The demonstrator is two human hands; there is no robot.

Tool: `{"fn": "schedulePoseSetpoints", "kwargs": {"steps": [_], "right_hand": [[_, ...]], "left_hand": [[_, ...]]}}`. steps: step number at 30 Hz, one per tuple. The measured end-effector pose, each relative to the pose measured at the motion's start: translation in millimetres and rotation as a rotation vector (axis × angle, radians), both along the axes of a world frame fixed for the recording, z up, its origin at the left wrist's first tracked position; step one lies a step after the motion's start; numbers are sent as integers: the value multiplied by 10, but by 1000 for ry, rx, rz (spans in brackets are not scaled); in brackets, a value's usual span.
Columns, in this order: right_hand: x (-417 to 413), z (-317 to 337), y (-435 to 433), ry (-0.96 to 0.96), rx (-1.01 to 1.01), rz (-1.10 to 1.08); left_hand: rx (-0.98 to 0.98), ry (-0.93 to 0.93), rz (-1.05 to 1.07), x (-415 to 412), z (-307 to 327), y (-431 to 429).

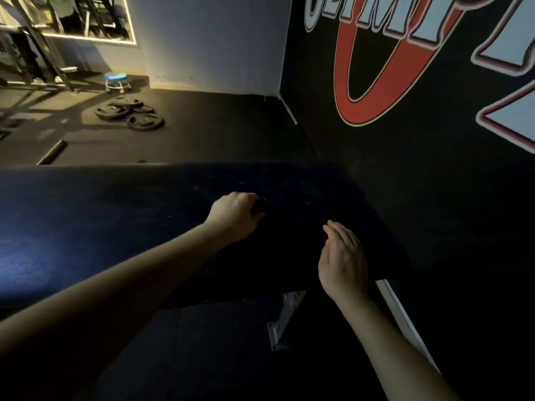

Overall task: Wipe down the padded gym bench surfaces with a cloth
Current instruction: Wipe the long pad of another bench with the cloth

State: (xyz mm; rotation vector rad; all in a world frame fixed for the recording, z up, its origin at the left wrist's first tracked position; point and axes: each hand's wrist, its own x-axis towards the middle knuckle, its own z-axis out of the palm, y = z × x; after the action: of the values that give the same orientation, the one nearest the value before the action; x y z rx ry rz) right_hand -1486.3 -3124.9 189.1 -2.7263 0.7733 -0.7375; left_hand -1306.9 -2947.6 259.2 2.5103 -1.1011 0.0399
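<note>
Bench pad point(115, 227): dark vinyl-like cover, smooth, soft sheen toward left end, pale specks near far right corner. Cloth point(259, 206): dark, weave not readable. Bracket point(282, 322) below near edge: pale metal, matt, bolt holes. Floor point(217, 134): matt, rubber-look. Weight plates point(130, 112): black, slight gloss. Wall point(405, 198): matt black paint.

The wide dark-blue padded bench top point(101, 227) lies open leftward; only the left hand point(234, 215), gripping a small dark cloth point(259, 206), sits mid-surface. Rightward, the black painted wall point(434, 212) stands close beside the flat right hand point(343, 261), narrowing passage there.
</note>
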Motion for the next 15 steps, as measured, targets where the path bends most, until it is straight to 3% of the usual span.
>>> {"fn": "schedulePoseSetpoints", "kwargs": {"steps": [2, 4, 6, 9, 12, 15], "right_hand": [[-19, 1, 6, -10, -7, 5], [-9, 2, 5, -29, -14, 6], [4, -28, 12, -24, -26, -2], [5, -28, -4, -21, -33, 1], [-16, -16, 7, -32, -54, 21], [-1, -29, -7, -15, -38, 14]], "left_hand": [[-20, 130, -154, -269, 2, -39], [36, 147, -345, -724, -36, -10], [48, -10, -309, -630, -55, -12], [-17, -67, 13, -30, -15, -89], [-58, 67, -188, -423, -89, -108], [-69, 15, -339, -766, -184, -61]]}}
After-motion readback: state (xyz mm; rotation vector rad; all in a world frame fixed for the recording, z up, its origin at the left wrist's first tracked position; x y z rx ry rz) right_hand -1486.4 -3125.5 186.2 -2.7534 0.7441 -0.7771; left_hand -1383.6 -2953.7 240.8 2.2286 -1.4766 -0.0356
